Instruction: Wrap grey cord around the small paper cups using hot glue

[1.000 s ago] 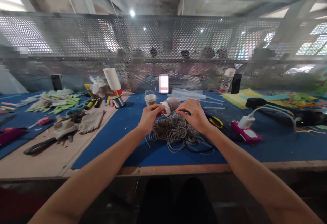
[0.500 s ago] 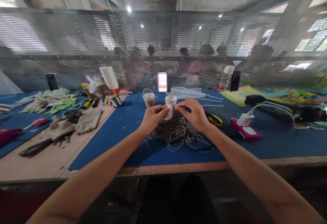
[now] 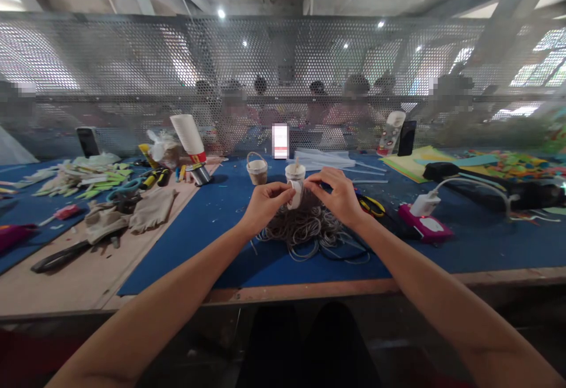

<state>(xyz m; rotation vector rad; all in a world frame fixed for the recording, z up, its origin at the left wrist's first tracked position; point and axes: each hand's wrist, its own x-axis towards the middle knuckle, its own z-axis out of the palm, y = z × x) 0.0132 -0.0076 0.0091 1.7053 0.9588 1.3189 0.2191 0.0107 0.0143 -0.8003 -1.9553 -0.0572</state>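
Observation:
My left hand point(image 3: 267, 202) pinches a small white piece point(image 3: 295, 195) between thumb and fingertips, above a tangle of grey cord point(image 3: 305, 229). Just right of it is my right hand point(image 3: 335, 193), thumb and index finger pressed together; whatever lies between them is too small to make out. Behind the white piece stands a white paper cup point(image 3: 295, 171) with a light stick or cord end at its top. A small cup basket with a looped handle point(image 3: 257, 171) stands to the left.
Stacked paper cups point(image 3: 188, 134) lean at the back left, near scissors and gloves point(image 3: 152, 210). A lit phone point(image 3: 280, 141) stands against the mesh point(image 3: 283, 58). Yellow-handled pliers point(image 3: 371, 206) and a pink power bank point(image 3: 427, 223) lie to the right. People are visible behind the mesh.
The white piece has turned slightly and shows more of its face between my hands. My hands have barely moved; the whole view has shifted a little.

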